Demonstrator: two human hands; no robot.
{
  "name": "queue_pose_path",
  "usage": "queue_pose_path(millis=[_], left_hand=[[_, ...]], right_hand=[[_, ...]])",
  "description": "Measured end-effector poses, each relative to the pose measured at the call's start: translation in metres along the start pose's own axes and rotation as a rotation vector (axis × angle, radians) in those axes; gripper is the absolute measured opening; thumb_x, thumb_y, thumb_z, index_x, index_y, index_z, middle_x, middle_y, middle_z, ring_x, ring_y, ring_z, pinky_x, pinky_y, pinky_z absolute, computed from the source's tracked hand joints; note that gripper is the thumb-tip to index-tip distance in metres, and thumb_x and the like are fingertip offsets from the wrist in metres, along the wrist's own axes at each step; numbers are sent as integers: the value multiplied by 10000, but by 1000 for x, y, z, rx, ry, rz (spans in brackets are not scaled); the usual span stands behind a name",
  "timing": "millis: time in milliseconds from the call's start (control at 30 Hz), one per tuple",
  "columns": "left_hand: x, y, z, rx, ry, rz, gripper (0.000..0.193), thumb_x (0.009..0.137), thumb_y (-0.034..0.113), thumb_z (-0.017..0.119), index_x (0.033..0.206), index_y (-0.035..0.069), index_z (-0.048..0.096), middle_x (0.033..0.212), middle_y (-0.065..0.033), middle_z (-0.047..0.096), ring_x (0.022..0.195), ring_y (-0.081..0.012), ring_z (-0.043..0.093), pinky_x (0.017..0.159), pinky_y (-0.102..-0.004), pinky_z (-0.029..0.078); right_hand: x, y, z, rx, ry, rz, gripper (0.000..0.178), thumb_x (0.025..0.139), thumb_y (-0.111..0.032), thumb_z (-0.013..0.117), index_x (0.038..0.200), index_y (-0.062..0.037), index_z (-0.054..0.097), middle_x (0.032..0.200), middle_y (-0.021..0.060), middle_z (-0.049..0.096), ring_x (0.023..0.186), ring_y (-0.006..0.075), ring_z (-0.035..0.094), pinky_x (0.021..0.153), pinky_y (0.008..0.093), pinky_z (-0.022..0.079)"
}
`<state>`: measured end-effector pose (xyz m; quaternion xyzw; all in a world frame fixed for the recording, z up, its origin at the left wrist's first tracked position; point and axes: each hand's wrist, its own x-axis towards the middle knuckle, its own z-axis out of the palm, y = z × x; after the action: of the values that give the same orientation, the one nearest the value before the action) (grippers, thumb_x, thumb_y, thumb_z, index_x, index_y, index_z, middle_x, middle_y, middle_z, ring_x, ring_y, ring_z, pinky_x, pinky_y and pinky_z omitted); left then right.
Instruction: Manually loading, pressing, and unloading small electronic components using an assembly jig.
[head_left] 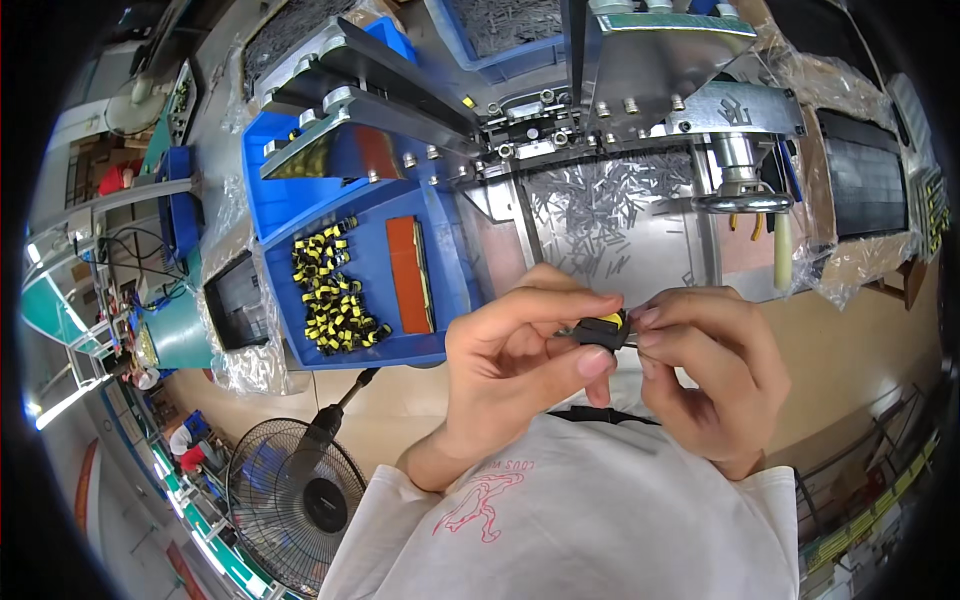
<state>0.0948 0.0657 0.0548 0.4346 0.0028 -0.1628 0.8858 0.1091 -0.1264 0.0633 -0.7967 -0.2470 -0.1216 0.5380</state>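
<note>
In front of my chest, a small black part with a yellow insert [600,332] is pinched between the thumb and fingers of my left hand [500,355]. My right hand [715,365] has its thumb and fingertips closed together against the part's right side. Whatever sits between those right fingertips is too small and covered to make out. Beyond my hands, many small grey strips [600,190] lie scattered on the metal bench plate.
A blue bin [290,345] at left holds black-and-yellow parts [330,300] and an orange-brown block [405,275]. Metal machine plates [400,130] rise ahead, with a handwheel [740,203] at right. Black trays [865,170] lie far right. A fan [295,500] stands lower left.
</note>
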Motion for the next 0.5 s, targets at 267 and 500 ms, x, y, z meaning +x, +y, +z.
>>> queue_pose_path(millis=[267,500], left_hand=[[2,0,1,92,57,-35,341,913,-116,616,1251,-78,629,1130,-140,577,944,-204,640,739,-311,611],[3,-9,-1,-70,10,-38,312,949,-25,627,1258,-67,629,1152,-173,634,927,-212,658,751,-315,578]], right_hand=[[1,4,-3,-122,-54,-83,354,649,21,801,991,43,709,960,167,664,804,247,672,648,296,566],[-4,0,6,178,81,152,371,700,54,827,1044,37,690,1009,146,613,780,193,648,638,266,539]])
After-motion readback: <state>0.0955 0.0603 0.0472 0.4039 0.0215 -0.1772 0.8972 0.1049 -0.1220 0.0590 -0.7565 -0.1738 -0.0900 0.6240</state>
